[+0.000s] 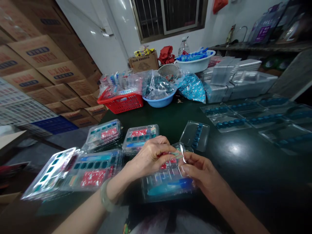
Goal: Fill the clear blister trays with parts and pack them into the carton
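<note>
My left hand [149, 157] is curled over the top of a clear plastic blister pack [165, 183] that lies on the dark table's near edge. Its fingers pinch a small red packet inside the pack. My right hand [201, 172] pinches the pack's clear edge from the right. The pack holds blue pieces and a long blue item. Filled packs [140, 138] with teal pieces and red cards lie to the left, and an open half-filled tray [196, 135] lies just behind my hands.
A red basket [122, 102], a blue bowl [159, 100] of bagged parts and a white basin [195, 65] stand at the back. Several clear trays [229, 123] with blue pieces lie on the right. Cardboard boxes [44, 65] are stacked on the left.
</note>
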{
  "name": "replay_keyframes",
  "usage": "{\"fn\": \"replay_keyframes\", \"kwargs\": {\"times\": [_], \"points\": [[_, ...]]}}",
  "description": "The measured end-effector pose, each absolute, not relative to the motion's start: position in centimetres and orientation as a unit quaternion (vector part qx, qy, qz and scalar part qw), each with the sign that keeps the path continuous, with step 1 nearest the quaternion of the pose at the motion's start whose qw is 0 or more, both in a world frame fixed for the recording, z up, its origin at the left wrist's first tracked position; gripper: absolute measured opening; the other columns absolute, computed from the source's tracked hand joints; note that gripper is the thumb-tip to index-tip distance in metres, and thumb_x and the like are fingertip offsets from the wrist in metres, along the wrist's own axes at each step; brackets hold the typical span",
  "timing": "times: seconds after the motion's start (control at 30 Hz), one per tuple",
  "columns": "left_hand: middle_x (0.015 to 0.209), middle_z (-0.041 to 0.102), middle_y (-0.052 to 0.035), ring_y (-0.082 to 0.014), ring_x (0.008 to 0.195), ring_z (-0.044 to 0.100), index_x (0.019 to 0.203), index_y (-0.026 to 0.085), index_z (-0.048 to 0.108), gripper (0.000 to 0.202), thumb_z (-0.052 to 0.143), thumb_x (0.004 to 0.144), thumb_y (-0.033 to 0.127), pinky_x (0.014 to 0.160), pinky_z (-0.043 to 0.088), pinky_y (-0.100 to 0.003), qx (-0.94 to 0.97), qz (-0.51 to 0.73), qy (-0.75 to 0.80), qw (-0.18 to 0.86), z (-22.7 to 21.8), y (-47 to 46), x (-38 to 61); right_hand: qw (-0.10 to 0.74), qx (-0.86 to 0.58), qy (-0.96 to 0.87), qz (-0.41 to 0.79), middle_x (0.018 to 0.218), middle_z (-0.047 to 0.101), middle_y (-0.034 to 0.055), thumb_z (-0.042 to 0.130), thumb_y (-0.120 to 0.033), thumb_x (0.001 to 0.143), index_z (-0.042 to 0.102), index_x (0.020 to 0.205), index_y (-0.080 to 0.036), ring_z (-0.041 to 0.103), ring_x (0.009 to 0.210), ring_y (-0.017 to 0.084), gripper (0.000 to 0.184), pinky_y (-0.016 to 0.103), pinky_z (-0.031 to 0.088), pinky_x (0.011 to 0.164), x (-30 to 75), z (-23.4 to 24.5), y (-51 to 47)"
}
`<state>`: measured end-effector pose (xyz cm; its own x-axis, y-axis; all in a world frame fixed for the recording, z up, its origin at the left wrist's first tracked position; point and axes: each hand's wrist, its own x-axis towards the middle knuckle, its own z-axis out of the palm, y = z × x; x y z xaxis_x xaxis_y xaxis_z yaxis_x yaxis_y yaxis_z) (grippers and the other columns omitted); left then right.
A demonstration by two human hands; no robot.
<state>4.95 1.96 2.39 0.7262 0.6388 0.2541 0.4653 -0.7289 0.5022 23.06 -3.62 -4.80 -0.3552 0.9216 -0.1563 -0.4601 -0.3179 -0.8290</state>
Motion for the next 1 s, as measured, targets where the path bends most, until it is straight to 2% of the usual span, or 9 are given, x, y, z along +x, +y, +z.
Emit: {"fn": "replay_keyframes", "kwargs": {"times": [0.17, 0.33, 0.43, 0.53, 0.7, 0.83, 1.0], "points": [[0.082, 0.059, -0.0065, -0.0148, 0.078, 0.053, 0.101, 0.013, 0.065, 0.023, 0.047, 0.089, 0.019, 0.069, 0.044, -0.028, 0.91, 0.214, 0.3, 0.187, 2.4, 1.9, 4.9, 0.467, -0.342, -0.347, 0.738, 0.068, 0.056, -0.0015, 0.068, -0.031, 0.07, 0.063, 0.086, -0.017, 0.045, 0.052, 0.006, 0.022, 0.017, 0.032, 0.042, 22.9, -4.3, -3.7], [0.081, 0.055, -0.0072, -0.0174, 0.077, 0.051, 0.1, 0.013, 0.064, 0.023, 0.047, 0.088, 0.021, 0.066, 0.044, -0.031, 0.92, 0.175, 0.331, 0.118, 2.5, 1.1, 5.3, 0.468, -0.354, -0.34, 0.735, 0.074, 0.06, 0.0012, 0.067, -0.036, 0.071, 0.063, 0.089, -0.017, 0.052, 0.06, 0.01, 0.026, 0.022, 0.041, 0.051, 22.6, -4.4, -3.6], [0.082, 0.055, -0.0068, -0.0176, 0.077, 0.05, 0.099, 0.014, 0.064, 0.024, 0.046, 0.089, 0.025, 0.066, 0.043, -0.03, 0.925, 0.149, 0.338, 0.09, 2.8, 1.0, 5.4, 0.466, -0.369, -0.358, 0.72, 0.074, 0.058, 0.0002, 0.066, -0.034, 0.073, 0.063, 0.089, -0.018, 0.05, 0.057, 0.008, 0.023, 0.018, 0.035, 0.045, 22.4, -4.6, -3.6], [0.079, 0.056, -0.0065, -0.0175, 0.076, 0.051, 0.091, 0.013, 0.066, 0.025, 0.044, 0.09, 0.025, 0.066, 0.042, -0.03, 0.932, 0.122, 0.335, 0.064, 2.9, 1.3, 5.7, 0.466, -0.38, -0.369, 0.709, 0.067, 0.053, -0.0027, 0.065, -0.032, 0.072, 0.062, 0.08, -0.018, 0.043, 0.051, 0.005, 0.016, 0.016, 0.029, 0.039, 22.0, -4.4, -3.5], [0.071, 0.055, -0.0063, -0.0184, 0.069, 0.05, 0.075, 0.013, 0.064, 0.025, 0.045, 0.087, 0.023, 0.056, 0.036, -0.029, 0.933, 0.052, 0.355, 0.002, 3.1, 1.3, 6.5, 0.458, -0.4, -0.379, 0.698, 0.061, 0.049, -0.0042, 0.063, -0.028, 0.071, 0.059, 0.072, -0.017, 0.041, 0.05, 0.006, 0.012, 0.016, 0.029, 0.04, 21.8, -4.1, -3.5], [0.07, 0.053, -0.0056, -0.0177, 0.068, 0.049, 0.07, 0.013, 0.061, 0.023, 0.046, 0.085, 0.022, 0.054, 0.034, -0.029, 0.937, 0.033, 0.347, -0.002, 3.2, 1.3, 6.6, 0.456, -0.396, -0.38, 0.7, 0.064, 0.05, -0.0033, 0.065, -0.032, 0.071, 0.06, 0.075, -0.017, 0.041, 0.05, 0.006, 0.016, 0.017, 0.03, 0.04, 21.9, -4.3, -3.5], [0.075, 0.053, -0.0049, -0.017, 0.072, 0.048, 0.077, 0.014, 0.061, 0.015, 0.049, 0.083, 0.021, 0.059, 0.037, -0.029, 0.945, 0.07, 0.319, 0.028, 2.9, 1.6, 6.0, 0.46, -0.386, -0.376, 0.706, 0.068, 0.054, -0.0014, 0.066, -0.037, 0.072, 0.063, 0.08, -0.017, 0.045, 0.053, 0.007, 0.022, 0.019, 0.034, 0.042, 22.0, -4.9, -3.4]]}}
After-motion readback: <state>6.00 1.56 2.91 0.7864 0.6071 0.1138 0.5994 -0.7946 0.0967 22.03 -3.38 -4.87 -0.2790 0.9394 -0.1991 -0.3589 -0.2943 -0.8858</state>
